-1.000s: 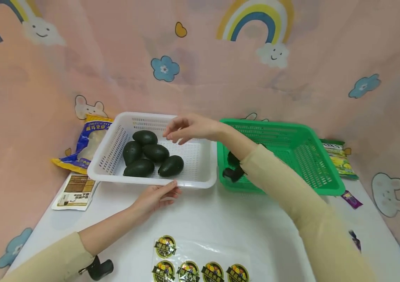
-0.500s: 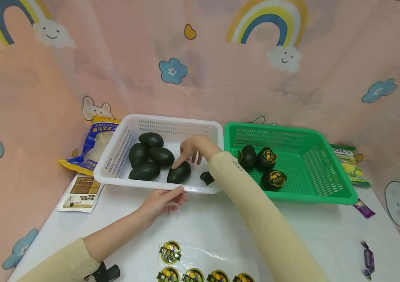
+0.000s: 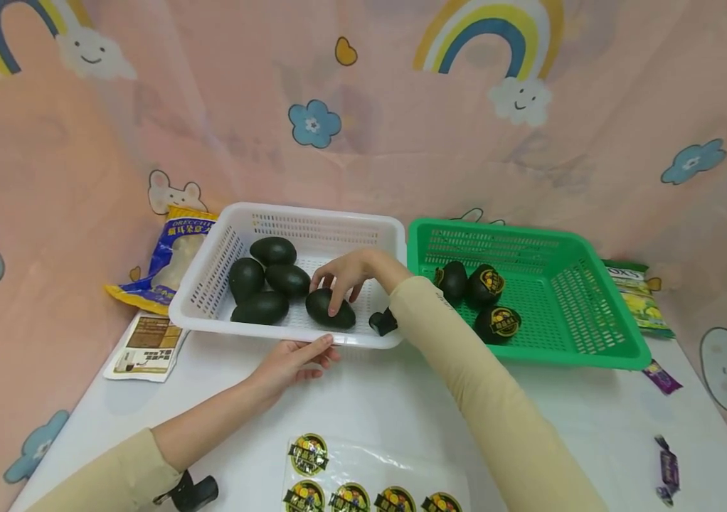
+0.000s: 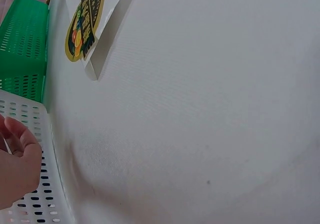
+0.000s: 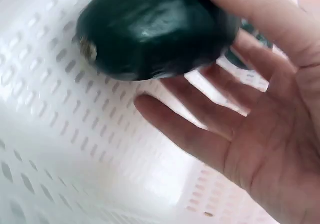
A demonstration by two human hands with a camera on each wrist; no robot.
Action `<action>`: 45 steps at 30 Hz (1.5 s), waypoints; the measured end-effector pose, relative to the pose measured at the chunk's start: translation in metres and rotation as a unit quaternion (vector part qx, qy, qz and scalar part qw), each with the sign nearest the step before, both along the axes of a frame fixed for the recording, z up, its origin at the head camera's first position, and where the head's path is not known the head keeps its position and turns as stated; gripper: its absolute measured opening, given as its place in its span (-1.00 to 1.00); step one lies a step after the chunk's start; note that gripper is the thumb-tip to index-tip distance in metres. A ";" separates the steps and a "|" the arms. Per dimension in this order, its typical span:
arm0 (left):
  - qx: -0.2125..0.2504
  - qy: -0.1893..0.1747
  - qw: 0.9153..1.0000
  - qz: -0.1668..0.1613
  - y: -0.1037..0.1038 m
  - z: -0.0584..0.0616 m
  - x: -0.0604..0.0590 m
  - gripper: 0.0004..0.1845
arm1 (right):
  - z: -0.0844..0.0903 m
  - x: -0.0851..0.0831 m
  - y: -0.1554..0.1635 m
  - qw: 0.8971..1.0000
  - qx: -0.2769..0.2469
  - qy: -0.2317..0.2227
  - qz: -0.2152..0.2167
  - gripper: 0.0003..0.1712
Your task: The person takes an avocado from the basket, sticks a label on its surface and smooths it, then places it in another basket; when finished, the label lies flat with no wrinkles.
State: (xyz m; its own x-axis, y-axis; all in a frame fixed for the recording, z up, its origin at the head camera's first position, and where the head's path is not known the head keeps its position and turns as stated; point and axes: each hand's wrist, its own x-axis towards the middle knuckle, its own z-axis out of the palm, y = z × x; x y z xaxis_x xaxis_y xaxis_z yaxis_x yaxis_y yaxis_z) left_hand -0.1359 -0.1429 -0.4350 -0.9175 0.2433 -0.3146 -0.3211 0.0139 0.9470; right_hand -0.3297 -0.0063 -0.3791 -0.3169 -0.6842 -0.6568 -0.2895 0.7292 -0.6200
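Several dark green avocados (image 3: 259,308) lie in the white plastic basket (image 3: 206,324). My right hand (image 3: 352,274) reaches into this basket and holds the rightmost avocado (image 3: 320,307) between thumb and fingers. Up close in the right wrist view, that avocado (image 5: 145,33) shows its stem end, and the little finger stands off it. Below the basket's front rim, my left hand (image 3: 293,365) holds the rim with its thumb on top and its other fingers underneath. In the left wrist view, the left hand (image 4: 20,169) is cut off by the frame's edge.
Right of the white basket stands a green basket (image 3: 594,355) with three stickered avocados (image 3: 496,324). A sheet of round stickers (image 3: 351,494) lies in front. A blue-yellow bag (image 3: 174,263) and a white packet (image 3: 146,348) are left; wrapped candies (image 3: 669,469) and a green bag (image 3: 635,299) are right.
My right hand has come down from above the basket onto the rightmost avocado, turned it slightly, and now holds it. My left hand stays at the front rim.
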 end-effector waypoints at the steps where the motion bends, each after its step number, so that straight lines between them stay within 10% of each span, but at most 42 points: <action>1: 0.000 0.000 1.000 -0.001 0.000 0.000 0.000 -0.55 | -0.002 -0.001 0.002 1.000 -0.003 -0.015 0.002 -0.24; 10: 0.000 0.015 1.000 -0.014 0.004 -0.003 0.001 -0.50 | -0.008 0.006 0.001 0.997 -0.016 -0.047 0.059 -0.22; 19: -0.002 0.008 1.000 0.000 0.001 0.001 0.000 -0.53 | 0.061 0.017 0.042 0.985 -0.123 0.031 0.114 -0.25; 24: -0.004 0.006 1.000 0.012 0.001 -0.001 0.000 -0.53 | 0.079 0.057 0.103 0.971 -0.187 0.074 0.130 -0.24; 33: 0.000 0.002 1.000 0.028 -0.001 -0.004 0.002 -0.51 | 0.014 0.150 0.185 0.974 -0.189 0.098 0.078 -0.27; 38: 0.000 0.006 1.000 0.025 0.000 -0.002 0.001 -0.49 | -0.029 0.167 0.197 0.964 -0.201 0.168 0.053 -0.25; 45: -0.026 0.029 0.999 -0.033 0.004 0.000 0.007 -0.50 | -0.046 0.171 0.203 0.964 -0.204 0.167 0.021 -0.21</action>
